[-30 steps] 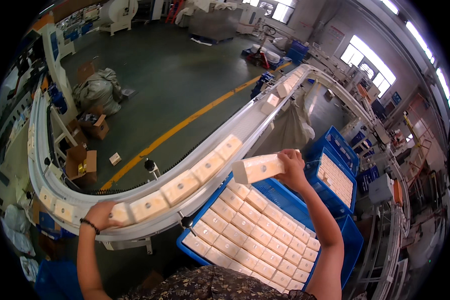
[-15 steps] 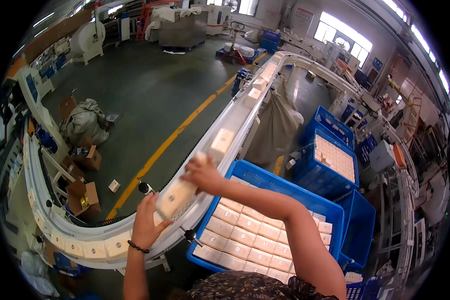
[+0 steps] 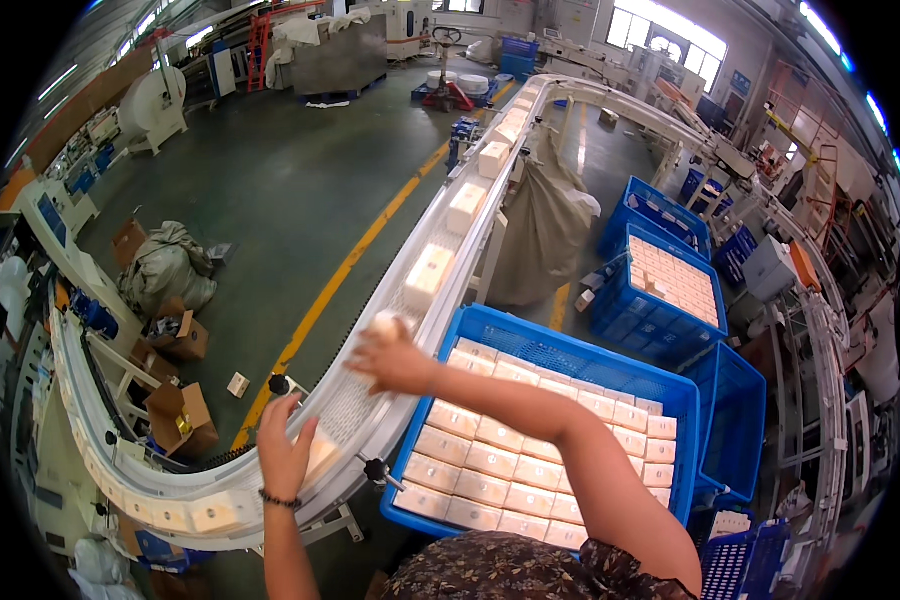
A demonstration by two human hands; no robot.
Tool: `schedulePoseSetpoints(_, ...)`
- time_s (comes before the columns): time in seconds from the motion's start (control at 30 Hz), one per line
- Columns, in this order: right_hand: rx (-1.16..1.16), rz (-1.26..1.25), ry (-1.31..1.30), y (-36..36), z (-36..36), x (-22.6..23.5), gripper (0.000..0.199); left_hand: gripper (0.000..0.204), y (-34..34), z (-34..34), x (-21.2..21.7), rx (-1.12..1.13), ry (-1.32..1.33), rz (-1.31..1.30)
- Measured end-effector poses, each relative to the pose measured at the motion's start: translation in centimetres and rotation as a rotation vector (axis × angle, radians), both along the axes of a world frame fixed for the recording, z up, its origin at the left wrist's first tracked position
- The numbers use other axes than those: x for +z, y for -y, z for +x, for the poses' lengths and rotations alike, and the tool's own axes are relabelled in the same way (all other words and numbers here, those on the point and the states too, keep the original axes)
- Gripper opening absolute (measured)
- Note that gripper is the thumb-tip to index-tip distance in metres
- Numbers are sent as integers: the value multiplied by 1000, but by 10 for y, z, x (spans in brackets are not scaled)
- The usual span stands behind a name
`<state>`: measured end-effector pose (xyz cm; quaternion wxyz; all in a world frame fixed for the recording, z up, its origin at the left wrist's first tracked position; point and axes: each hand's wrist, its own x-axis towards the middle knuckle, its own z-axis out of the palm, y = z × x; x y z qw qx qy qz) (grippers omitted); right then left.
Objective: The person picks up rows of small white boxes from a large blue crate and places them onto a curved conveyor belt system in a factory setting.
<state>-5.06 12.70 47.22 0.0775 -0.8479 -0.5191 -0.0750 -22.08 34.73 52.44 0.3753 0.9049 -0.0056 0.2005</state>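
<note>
My right hand (image 3: 395, 358) reaches over the conveyor belt (image 3: 347, 405), its fingers curled round a cream rectangular pack (image 3: 382, 325), both somewhat blurred. My left hand (image 3: 286, 445), with a dark bead bracelet at the wrist, is raised at the belt's near bend, thumb and fingers apart, holding nothing. Just beside its thumb, a blurred pack (image 3: 322, 456) lies on the belt, partly hidden. Farther up the belt, another pack (image 3: 429, 274) follows, with more behind it. Below my right forearm stands a blue crate (image 3: 560, 335) filled with rows of similar packs.
A second blue crate (image 3: 610, 322) of packs stands to the right, beside a blue crate (image 3: 755, 440). Black knobs (image 3: 374, 470) stick out from the conveyor rail. Left of the belt are opened cardboard boxes (image 3: 202, 408) and a yellow floor line (image 3: 335, 285).
My right hand has come slightly nearer along the belt with its pack. The pack between my hands has slid toward and past my left hand, which has lifted off it.
</note>
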Motion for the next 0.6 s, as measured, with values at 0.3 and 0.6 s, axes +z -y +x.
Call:
schedulePoseSetpoints(0.3, 152, 526, -399, 17, -69, -28, 38, 68, 34, 108, -38, -348, -519, 20)
schedulePoseSetpoints(0.6, -130, 438, -80, 63, -26, -5, 50, 86, 38, 45, -60, 17, -375, 263)
